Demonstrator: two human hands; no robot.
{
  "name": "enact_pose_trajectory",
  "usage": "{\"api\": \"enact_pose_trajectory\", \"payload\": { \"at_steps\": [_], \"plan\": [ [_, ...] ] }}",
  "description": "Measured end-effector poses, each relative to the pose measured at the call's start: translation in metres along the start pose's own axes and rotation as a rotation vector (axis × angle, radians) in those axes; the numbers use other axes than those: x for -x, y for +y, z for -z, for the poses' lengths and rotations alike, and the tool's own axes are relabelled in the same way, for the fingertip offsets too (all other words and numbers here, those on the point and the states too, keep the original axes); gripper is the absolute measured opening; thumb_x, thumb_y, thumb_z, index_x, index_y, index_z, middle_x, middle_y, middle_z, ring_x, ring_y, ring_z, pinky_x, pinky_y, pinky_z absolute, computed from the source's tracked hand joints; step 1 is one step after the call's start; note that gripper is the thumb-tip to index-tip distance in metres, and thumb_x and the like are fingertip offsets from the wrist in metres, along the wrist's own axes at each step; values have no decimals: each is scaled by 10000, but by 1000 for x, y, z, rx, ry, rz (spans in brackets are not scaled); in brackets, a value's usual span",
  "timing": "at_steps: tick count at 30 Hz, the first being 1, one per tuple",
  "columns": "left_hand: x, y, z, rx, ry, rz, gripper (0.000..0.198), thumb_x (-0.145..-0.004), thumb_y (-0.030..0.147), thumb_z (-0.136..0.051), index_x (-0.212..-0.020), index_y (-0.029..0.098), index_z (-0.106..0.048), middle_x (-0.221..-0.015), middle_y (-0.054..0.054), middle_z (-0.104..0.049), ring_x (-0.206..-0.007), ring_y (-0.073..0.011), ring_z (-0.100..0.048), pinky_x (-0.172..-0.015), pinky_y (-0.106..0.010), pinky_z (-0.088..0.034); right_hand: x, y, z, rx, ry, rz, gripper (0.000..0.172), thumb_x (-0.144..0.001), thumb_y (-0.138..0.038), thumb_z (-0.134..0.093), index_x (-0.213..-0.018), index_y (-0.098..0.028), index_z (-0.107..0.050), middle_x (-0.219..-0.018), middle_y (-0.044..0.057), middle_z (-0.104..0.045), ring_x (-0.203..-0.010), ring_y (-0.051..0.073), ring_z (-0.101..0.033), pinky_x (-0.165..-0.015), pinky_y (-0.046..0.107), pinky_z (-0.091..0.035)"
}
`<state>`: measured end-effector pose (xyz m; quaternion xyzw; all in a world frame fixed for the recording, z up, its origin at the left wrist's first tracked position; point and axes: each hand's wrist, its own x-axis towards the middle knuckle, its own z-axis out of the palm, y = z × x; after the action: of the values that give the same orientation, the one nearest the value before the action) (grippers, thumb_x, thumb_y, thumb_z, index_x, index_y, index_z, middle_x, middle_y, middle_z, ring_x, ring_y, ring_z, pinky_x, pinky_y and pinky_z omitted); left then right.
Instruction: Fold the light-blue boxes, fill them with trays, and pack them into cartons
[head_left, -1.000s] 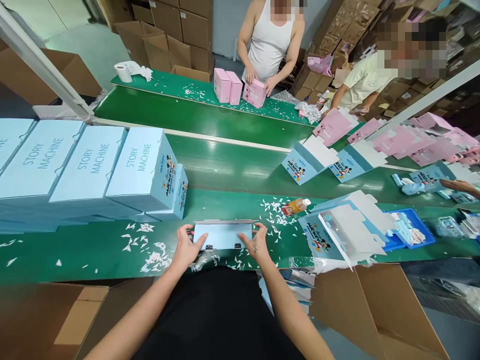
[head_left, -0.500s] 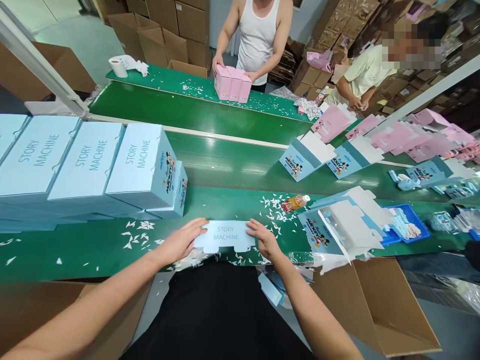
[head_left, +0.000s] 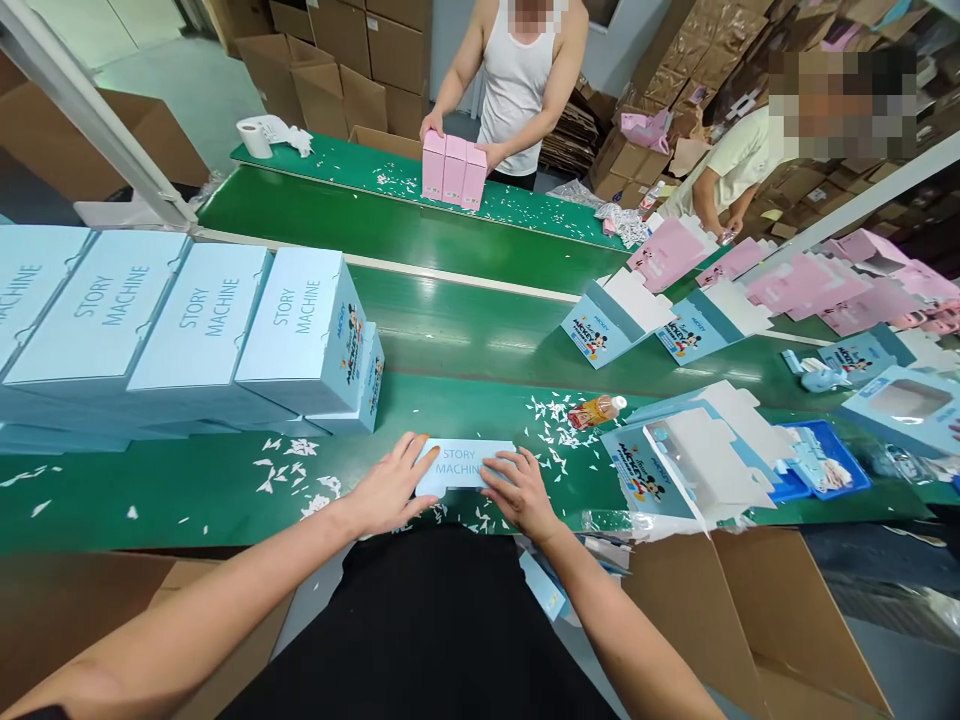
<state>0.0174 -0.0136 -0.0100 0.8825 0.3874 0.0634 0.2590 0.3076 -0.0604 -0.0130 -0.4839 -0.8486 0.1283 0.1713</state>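
Observation:
A light-blue box (head_left: pixel 459 456) marked "STORY MACHINE" stands at the bench's near edge, right in front of me. My left hand (head_left: pixel 394 484) grips its left end, thumb low at the front and fingers over the top edge. On the right end my right hand (head_left: pixel 520 490) is closed, its bent fingers lying across the top and front edge. Little of the flap's front tabs shows between the hands. White paper scraps (head_left: pixel 555 430) are scattered beyond the right hand, beside a drink bottle (head_left: pixel 596 411) lying on its side.
Stacked light-blue boxes (head_left: pixel 292 320) stand at left. Open blue cartons (head_left: pixel 637 470) and a blue tray (head_left: pixel 832 462) are at right. Beyond the conveyor (head_left: pixel 465 310), a person in a white tank top (head_left: pixel 517 75) holds pink boxes (head_left: pixel 454 172). Another person (head_left: pixel 720 180) is at the far right.
Both hands have moved inward over the box, and the front tabs that stuck out are now mostly out of sight. Another blue carton has come into view at the far right.

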Motion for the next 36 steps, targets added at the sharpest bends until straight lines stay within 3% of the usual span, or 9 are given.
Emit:
{"api": "enact_pose_trajectory", "payload": {
  "at_steps": [4,8,14,19,22,25,29,32,36],
  "plan": [
    [-2,-2,1,35,30,34,556,-963,495,-425,-1440,212,-407,-1406,-157,-450,-1351,-342,-354,-1023,-505,-472,-3,-8,5,-53,133,-6,195,-968,-247,-584,-1128,-276,-693,-1111,28,-748,-995,202,-632,-1073,500,-316],
    [-4,-1,3,50,21,55,543,-959,500,-438,-1431,230,-423,-1410,-148,-453,-1340,-338,-363,-988,-493,-500,-18,-26,9,-119,143,-3,168,-984,-257,-561,-1051,-275,-714,-1028,8,-766,-893,167,-641,-1047,464,-321],
    [-3,0,2,58,26,64,525,-965,471,-434,-1430,227,-427,-1410,-133,-449,-1355,-321,-347,-1048,-490,-460,-57,-59,-16,-32,2,-52,199,-983,-360,-565,-1050,-272,-731,-1016,51,-725,-894,195,-554,-788,360,-358],
    [-1,-2,0,73,26,79,521,-957,454,-443,-1428,233,-433,-1424,-132,-440,-1372,-327,-329,-1043,-495,-464,-69,-70,-30,36,-132,-13,241,-1003,-301,-487,-959,-206,-705,-937,66,-679,-859,207,-530,-748,344,-350],
    [-1,-3,0,95,30,93,539,-957,484,-433,-1436,239,-421,-1421,-131,-441,-1367,-324,-332,-1027,-494,-479,-77,-57,-26,17,-179,-102,291,-1016,-275,-418,-928,-194,-684,-887,66,-663,-815,207,-545,-765,343,-391],
    [-1,-2,1,104,19,87,567,-957,513,-420,-1447,229,-405,-1428,-140,-427,-1360,-331,-329,-1016,-504,-487,-90,-20,-13,-24,-107,-347,350,-1030,-256,-329,-1119,-207,-665,-946,87,-671,-827,224,-574,-788,360,-449],
    [0,-3,4,105,19,41,557,-970,483,-396,-1464,226,-382,-1436,-152,-404,-1350,-341,-318,-1016,-529,-480,-88,31,9,129,-42,-482,494,-991,-266,-382,-1470,-155,-424,-1268,216,-578,-1149,362,-505,-941,539,-430],
    [1,-4,5,120,34,4,505,-983,417,-391,-1471,288,-379,-1447,-130,-382,-1348,-334,-318,-1031,-542,-463,-69,39,21,162,-78,-373,520,-964,-340,-498,-1465,-211,-442,-1494,189,-416,-1327,405,-383,-1032,655,-336],
    [4,-7,4,142,37,-39,479,-987,347,-401,-1466,360,-394,-1490,-99,-344,-1372,-331,-297,-1056,-566,-438,-33,18,30,-96,-192,-77,515,-955,-446,-562,-1440,-295,-484,-1517,78,-445,-1397,300,-377,-1124,546,-349]
  ]
}}
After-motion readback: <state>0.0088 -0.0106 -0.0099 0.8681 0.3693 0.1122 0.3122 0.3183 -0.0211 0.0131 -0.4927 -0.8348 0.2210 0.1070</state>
